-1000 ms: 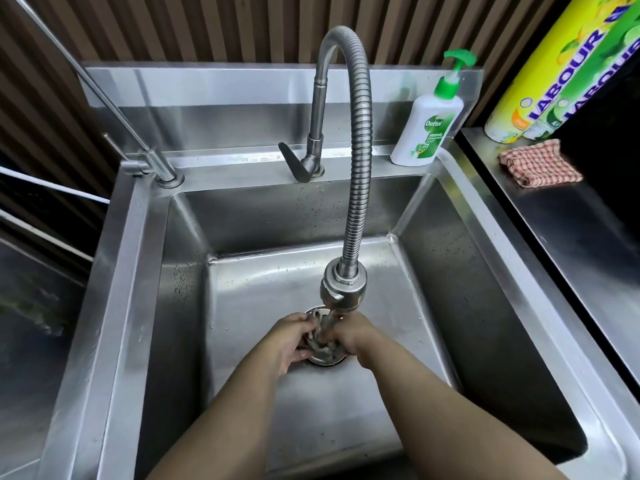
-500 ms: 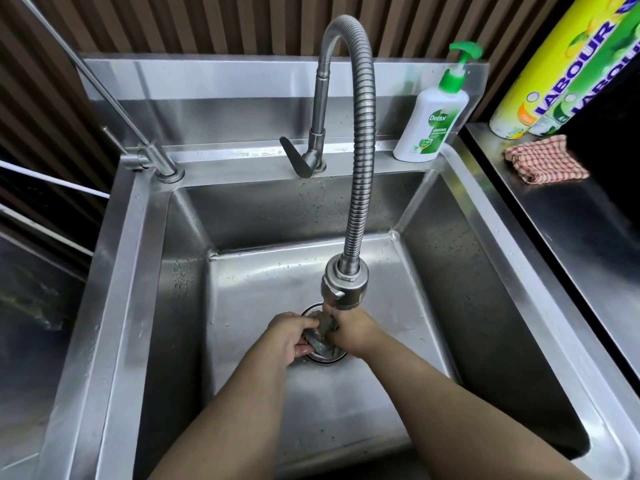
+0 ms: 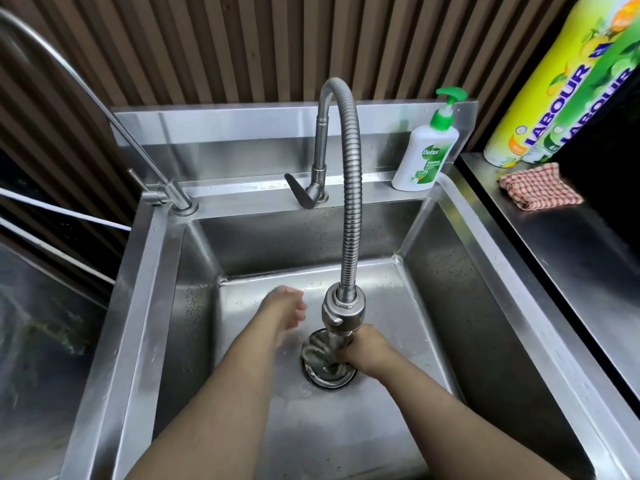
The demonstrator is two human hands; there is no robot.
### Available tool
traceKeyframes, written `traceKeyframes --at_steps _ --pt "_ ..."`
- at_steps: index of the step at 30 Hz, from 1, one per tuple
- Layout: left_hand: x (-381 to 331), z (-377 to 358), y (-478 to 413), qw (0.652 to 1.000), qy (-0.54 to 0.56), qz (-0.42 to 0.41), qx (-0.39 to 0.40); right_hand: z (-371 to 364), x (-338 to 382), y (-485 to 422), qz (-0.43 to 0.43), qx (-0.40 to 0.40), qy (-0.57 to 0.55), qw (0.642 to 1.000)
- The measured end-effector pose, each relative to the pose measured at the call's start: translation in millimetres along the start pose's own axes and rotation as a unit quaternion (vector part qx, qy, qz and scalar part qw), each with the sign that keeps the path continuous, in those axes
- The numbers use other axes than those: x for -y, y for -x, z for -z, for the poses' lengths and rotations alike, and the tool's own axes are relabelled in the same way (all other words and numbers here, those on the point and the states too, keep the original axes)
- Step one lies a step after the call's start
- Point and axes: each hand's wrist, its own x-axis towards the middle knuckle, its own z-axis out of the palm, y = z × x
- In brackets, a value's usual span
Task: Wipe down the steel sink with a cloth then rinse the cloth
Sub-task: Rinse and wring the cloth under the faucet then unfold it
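right hand (image 3: 363, 351) gripping grey cloth (image 3: 322, 351) under faucet head (image 3: 343, 311), over drain (image 3: 329, 375) | left hand (image 3: 285, 311) hanging loose, holding nothing, left of faucet head, apart from cloth | steel sink (image 3: 450, 271)

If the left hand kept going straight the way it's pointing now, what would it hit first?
Probably the back wall of the steel sink. The open left hand points away from the person, left of the ribbed steel faucet hose, with nothing visible between. Depth is hard to judge; it might meet the floor first.

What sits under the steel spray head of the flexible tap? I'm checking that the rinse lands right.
Under the steel spray head, the right hand grips a grey cloth over the round drain; its opening is mostly covered.
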Motion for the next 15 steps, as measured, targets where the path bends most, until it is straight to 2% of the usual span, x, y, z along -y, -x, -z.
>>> traceKeyframes --at_steps 2,7,10,15 --pt "-26 1 0 0.994 0.085 -0.073 -0.018 0 1 1 0.0 -0.002 -0.003 1.0" --pt "-88 -7 14 0.962 0.186 -0.2 0.004 4 5 6 -0.004 -0.004 -0.014 1.0" --pt "-108 -12 16 0.953 0.201 -0.226 0.003 9 5 9 -0.005 -0.012 -0.02 1.0" --pt "-118 -8 12 0.942 0.236 -0.231 -0.065 15 6 11 0.004 -0.02 -0.058 0.998"
